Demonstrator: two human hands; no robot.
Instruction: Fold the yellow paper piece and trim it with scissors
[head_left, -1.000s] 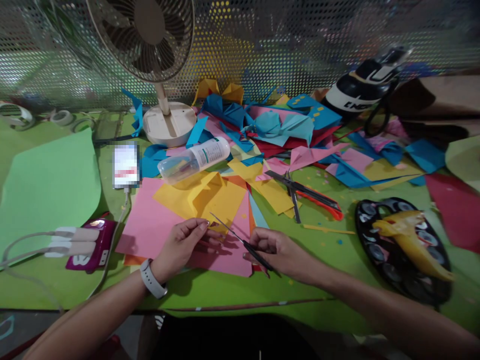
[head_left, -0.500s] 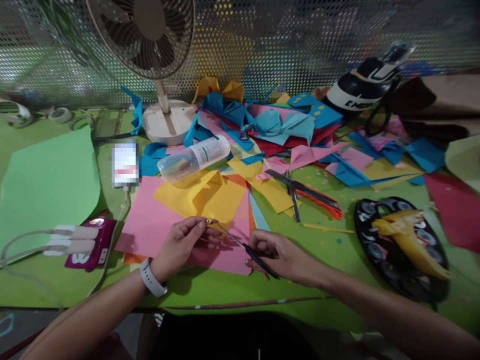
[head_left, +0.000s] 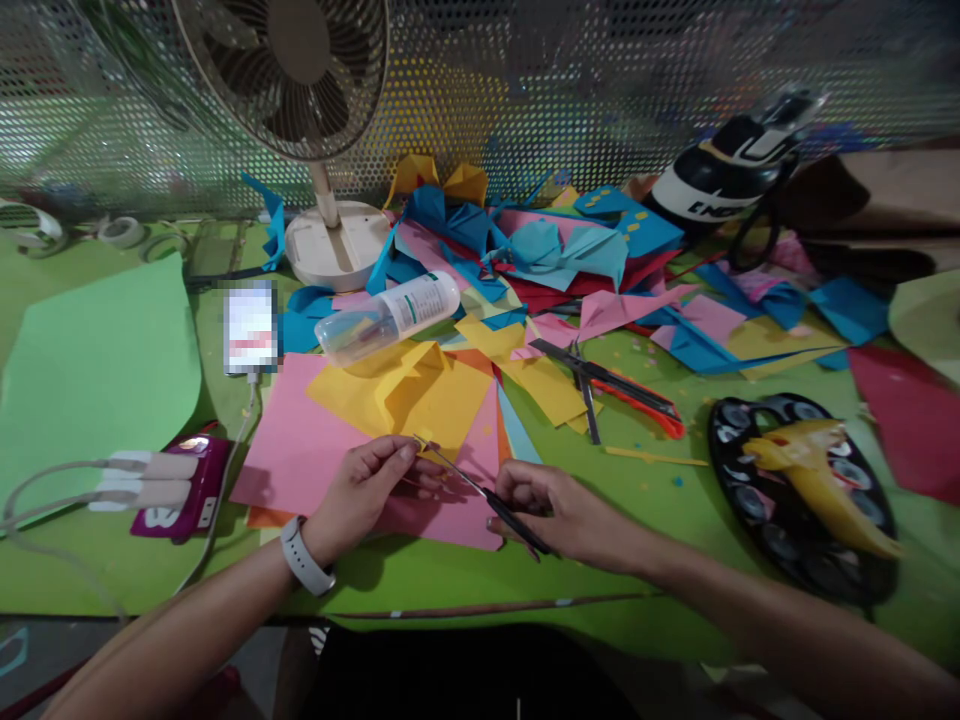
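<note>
Left hand [head_left: 367, 490], w/ watch on wrist, pinching small paper scrap [head_left: 420, 443] at fingertips, above pink sheet [head_left: 300, 450]. Right hand [head_left: 551, 505] closed round handles of thin scissors [head_left: 480, 490]; blade tips touching scrap. Nearby: yellow sheets [head_left: 420, 395], plastic bottle [head_left: 390, 318] lying on side, fan base [head_left: 337, 245] behind, black palette [head_left: 806, 490] at right.

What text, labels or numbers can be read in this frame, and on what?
Helmet: white letters on its black band, partly visible, too blurred to read.
Bottle: printed label, too small to read.
Purple device: a white mark like "B" or "3", uncertain.
Phone: screen blurred out, unreadable.
Nothing else legible.
</note>
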